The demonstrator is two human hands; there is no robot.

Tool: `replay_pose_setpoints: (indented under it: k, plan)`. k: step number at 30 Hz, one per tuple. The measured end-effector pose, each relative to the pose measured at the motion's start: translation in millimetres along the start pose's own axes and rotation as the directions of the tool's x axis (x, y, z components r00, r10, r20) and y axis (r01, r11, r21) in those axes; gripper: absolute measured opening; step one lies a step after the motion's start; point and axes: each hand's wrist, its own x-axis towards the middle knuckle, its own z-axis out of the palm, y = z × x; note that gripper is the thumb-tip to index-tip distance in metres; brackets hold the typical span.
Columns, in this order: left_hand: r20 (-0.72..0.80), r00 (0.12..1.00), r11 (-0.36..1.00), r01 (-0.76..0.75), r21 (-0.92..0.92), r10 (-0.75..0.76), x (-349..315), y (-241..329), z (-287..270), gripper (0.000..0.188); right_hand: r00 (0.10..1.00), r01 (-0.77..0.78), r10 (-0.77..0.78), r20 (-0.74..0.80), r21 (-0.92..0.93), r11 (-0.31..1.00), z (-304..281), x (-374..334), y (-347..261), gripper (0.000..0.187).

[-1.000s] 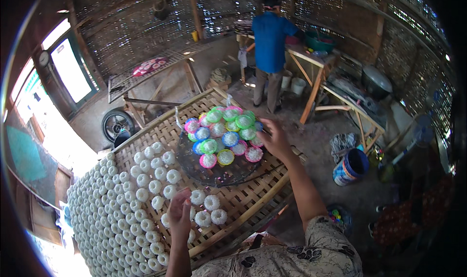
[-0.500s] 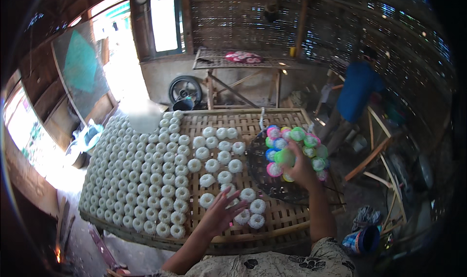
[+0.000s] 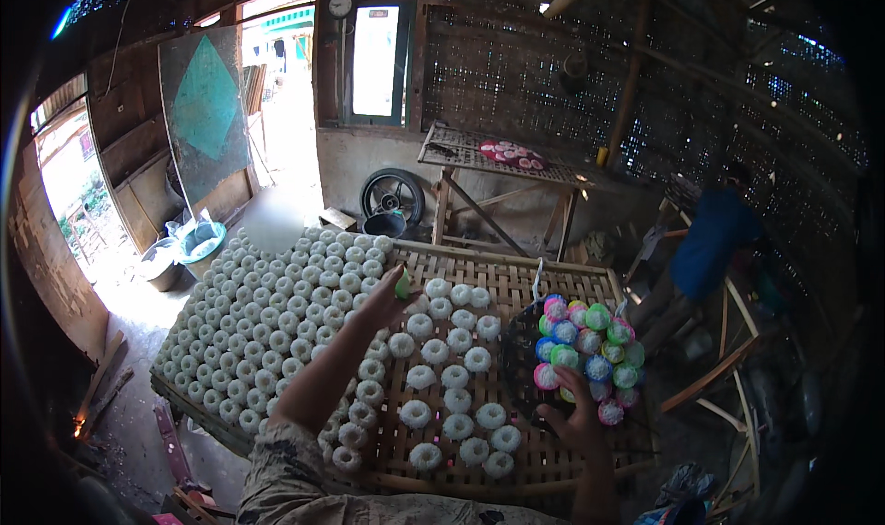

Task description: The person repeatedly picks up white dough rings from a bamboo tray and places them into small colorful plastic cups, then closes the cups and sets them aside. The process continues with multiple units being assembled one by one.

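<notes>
Over the bamboo rack [image 3: 461, 259], my left hand [image 3: 387, 301] is closed on a small green cup [image 3: 403, 284], mostly hidden by the fingers. It is beside the loosely spaced white ring-shaped cakes [image 3: 434, 351]. My right hand [image 3: 583, 417] reaches to the near edge of a pile of coloured plastic cups [image 3: 599, 368], its thumb and fingers apart. Pink, blue and green cups with white grainy filling are heaped on a dark round tray [image 3: 518, 345]. A yellowish cup [image 3: 567, 395] lies between those fingertips; whether they touch it I cannot tell.
Dense rows of white rings [image 3: 267, 341] cover the rack's left side. Beyond it stand a slatted table [image 3: 452, 147] and a wheel [image 3: 392, 198]. A person in blue [image 3: 710, 244] bends at the right, near wooden poles [image 3: 710, 373]. A small fire [image 3: 78, 425] burns at lower left.
My left hand has moved up and away from the near rings and now has a green cup. My right hand, earlier at a green cup on the pile, has drawn back nearer. The view has shifted.
</notes>
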Motion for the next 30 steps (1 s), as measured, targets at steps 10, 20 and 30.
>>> replay_pose_setpoints:
  k: [10, 20, 30]
  plan:
    - [0.122, 0.992, -0.137, -0.122, 0.983, -0.008, 128, -39, -44, 0.089, 0.973, -0.186, 0.172, -0.156, -0.081, 0.979, -31, -28, 21, 0.049]
    - [0.124, 0.976, 0.908, -0.215, 0.359, 0.182, 7, 60, 10, 0.053, 0.989, -0.083, 0.046, -0.138, -0.283, 0.956, -59, 89, 59, 0.035]
    - [0.222, 0.965, 0.835, -0.235, 0.497, 0.139, -169, 71, 5, 0.056, 0.879, -0.248, 0.467, 0.095, -0.746, 0.618, 28, 230, 145, 0.077]
